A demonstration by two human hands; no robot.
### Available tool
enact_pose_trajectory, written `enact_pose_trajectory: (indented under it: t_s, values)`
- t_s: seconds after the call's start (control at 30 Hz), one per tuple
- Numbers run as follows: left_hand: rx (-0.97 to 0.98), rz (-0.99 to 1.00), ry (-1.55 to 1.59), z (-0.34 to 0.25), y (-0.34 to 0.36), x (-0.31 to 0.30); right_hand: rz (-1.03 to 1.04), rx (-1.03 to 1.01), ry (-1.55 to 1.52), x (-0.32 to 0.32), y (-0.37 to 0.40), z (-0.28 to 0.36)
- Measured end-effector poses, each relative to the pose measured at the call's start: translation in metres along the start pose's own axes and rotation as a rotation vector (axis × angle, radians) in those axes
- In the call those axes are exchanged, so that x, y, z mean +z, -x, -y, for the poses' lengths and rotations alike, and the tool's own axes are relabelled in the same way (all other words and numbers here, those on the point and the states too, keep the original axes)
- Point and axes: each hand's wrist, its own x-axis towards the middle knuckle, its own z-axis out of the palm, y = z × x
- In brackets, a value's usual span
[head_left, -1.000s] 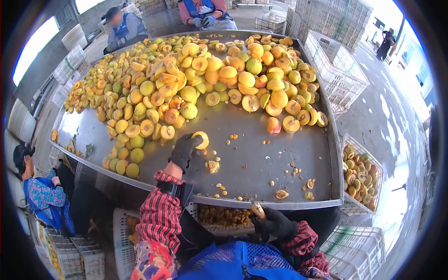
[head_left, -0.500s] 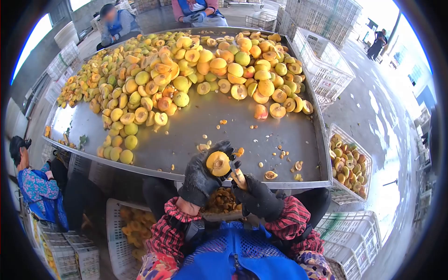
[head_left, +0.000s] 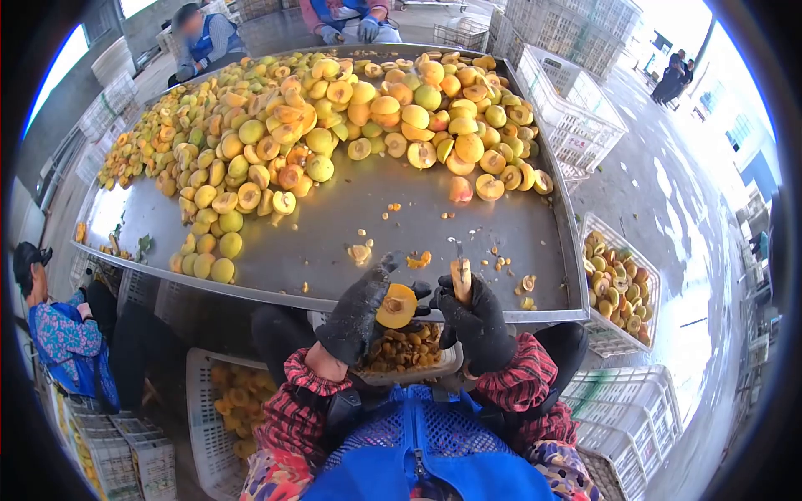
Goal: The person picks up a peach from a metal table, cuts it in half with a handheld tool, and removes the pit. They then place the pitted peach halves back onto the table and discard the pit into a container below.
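In black gloves, both my hands are at the near edge of the metal table. My left hand (head_left: 354, 321) is closed around a yellow peach half (head_left: 396, 306), its cut face turned up and toward the right. My right hand (head_left: 478, 324) grips a wooden-handled pitting knife (head_left: 461, 280), its short metal tip pointing up, apart from the fruit. An orange scrap of flesh (head_left: 418, 260) and a pale piece (head_left: 359, 253) lie on the table just beyond my hands. Below my hands, a container (head_left: 449, 367) holds brownish pits and scraps.
A large pile of peach halves (head_left: 251, 150) covers the far and left parts of the table (head_left: 334, 221). Crates of fruit stand at right (head_left: 589, 338) and lower left (head_left: 200, 417). Co-workers sit beyond the table (head_left: 351, 21) and at left (head_left: 67, 334).
My right hand has drawn the knife away from the peach half and turned its tip upward. My left hand has tilted the fruit. The orange scrap now lies clear of the knife.
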Motion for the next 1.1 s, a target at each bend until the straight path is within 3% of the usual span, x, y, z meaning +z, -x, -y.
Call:
enact_pose_trajectory:
  t_s: [0.03,0.17,0.27,0.33,0.4,0.5,0.57,0.63,0.7,0.8,0.83,0.87,0.93,1.1]
  values:
    - [0.159,0.018,-0.442,0.007,0.000,-0.003,0.052,0.035,0.005,-0.001,-0.003,0.000]
    - [0.018,0.089,-0.303,0.013,-0.004,0.009,0.288,0.111,0.077,-0.003,-0.019,-0.014]
    - [-0.008,0.126,-0.259,0.006,-0.012,0.013,0.353,0.143,0.055,-0.001,-0.021,-0.026]
    - [-0.017,0.115,-0.279,0.008,-0.017,0.016,0.286,0.166,0.023,0.002,-0.018,-0.028]
    - [-0.024,0.084,-0.065,0.014,-0.019,0.018,0.218,0.149,0.002,0.002,-0.018,-0.035]
    - [0.081,-0.026,-0.226,0.007,-0.015,0.025,0.031,0.023,-0.203,0.009,-0.019,-0.040]
    - [0.133,-0.124,-0.412,0.006,-0.011,0.033,0.004,0.023,-0.311,0.017,-0.022,-0.052]
    - [0.170,-0.231,-0.376,0.004,-0.006,0.045,-0.015,-0.008,-0.464,0.032,-0.017,-0.060]
    - [0.146,-0.290,-0.378,0.001,-0.004,0.047,0.126,0.068,-0.336,0.023,-0.009,-0.065]
    - [-0.269,-0.377,1.100,0.020,-0.016,0.033,0.190,0.184,-0.188,0.021,0.004,-0.044]
    - [-0.397,-0.405,1.085,0.013,-0.015,0.029,0.212,0.238,-0.130,0.016,0.008,-0.028]
    - [-0.375,-0.340,1.139,0.013,-0.012,0.026,0.235,0.295,-0.072,0.012,0.010,-0.021]
    - [-0.326,-0.209,1.244,0.015,-0.009,0.020,0.240,0.218,0.126,0.007,0.012,-0.022]
    - [-0.058,-0.289,0.524,0.024,-0.002,0.029,0.300,0.246,0.402,0.012,0.018,-0.014]
